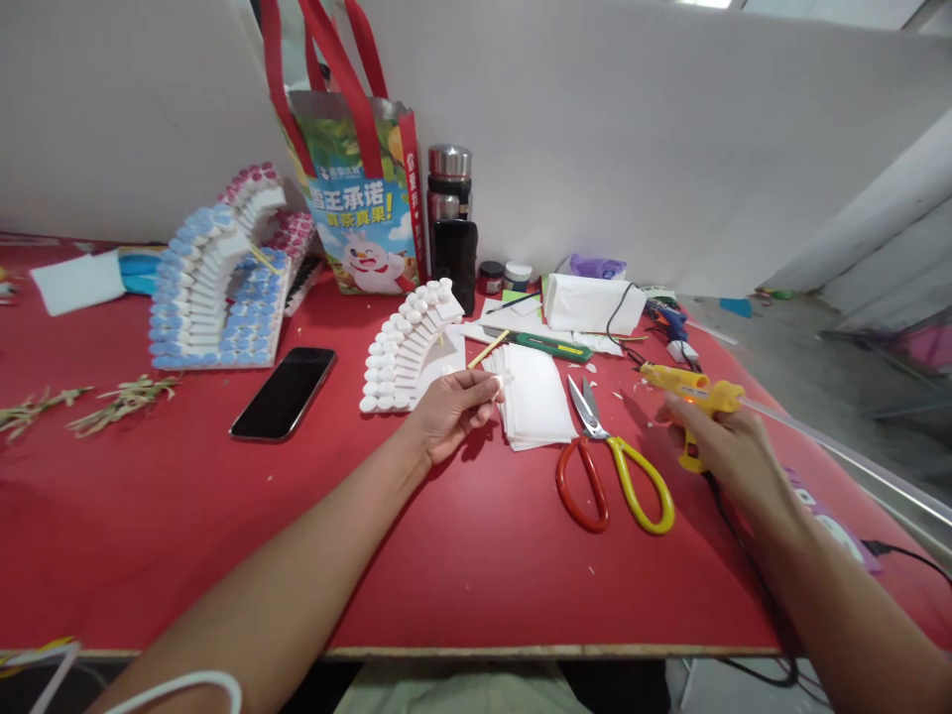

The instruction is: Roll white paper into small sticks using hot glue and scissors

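Observation:
My left hand (457, 411) is closed in a pinch on a small white piece (506, 379), its exact kind too small to make out. Just beyond the fingertips lies a stack of white paper sheets (536, 399). My right hand (718, 444) grips a yellow glue gun (675, 378) whose nozzle points left; a clear glue stick (810, 433) runs out of its back. Behind my left hand stands a curved white stepped craft piece (398, 349) edged with round white tips. Between my hands, scissors (593, 424) with one red and one yellow handle lie with blades slightly apart.
A black phone (284, 394) and dried stalks (123, 404) lie left on the red table (461, 565). Blue-tipped craft pieces (197, 288), a printed bag (364, 208) and a steel flask (450, 169) stand behind. A green cutter (546, 344) rests beyond the paper; a purple power strip (833, 521) is right.

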A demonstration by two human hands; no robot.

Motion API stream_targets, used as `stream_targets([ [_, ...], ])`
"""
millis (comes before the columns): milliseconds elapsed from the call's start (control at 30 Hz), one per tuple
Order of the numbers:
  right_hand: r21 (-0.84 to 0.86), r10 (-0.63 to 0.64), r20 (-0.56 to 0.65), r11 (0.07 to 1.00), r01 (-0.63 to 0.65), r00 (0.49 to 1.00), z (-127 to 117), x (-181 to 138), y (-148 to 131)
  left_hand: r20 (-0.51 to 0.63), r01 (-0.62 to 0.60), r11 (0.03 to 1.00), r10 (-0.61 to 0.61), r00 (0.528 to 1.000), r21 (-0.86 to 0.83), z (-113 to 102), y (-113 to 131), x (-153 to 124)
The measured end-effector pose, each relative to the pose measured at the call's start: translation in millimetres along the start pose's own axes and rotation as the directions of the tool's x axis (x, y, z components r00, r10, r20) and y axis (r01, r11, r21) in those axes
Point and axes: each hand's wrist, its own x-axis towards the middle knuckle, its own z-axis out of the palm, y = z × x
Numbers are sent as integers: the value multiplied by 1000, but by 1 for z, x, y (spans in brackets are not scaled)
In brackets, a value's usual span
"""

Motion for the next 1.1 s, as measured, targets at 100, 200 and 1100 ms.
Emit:
stream_targets([
  [100,187,27,42,982,-35,999,4,-19,-14,7,2,1000,-2,1000,-6,0,-2,0],
  [200,351,-96,189,936,24,977,14,-40,-37,11,6,1000,-6,1000,2,0,-4,-1],
  [1100,195,-250,450,964,178,858,66,-64,-58,43,50,997,-48,998,-53,2,-6,-3],
])
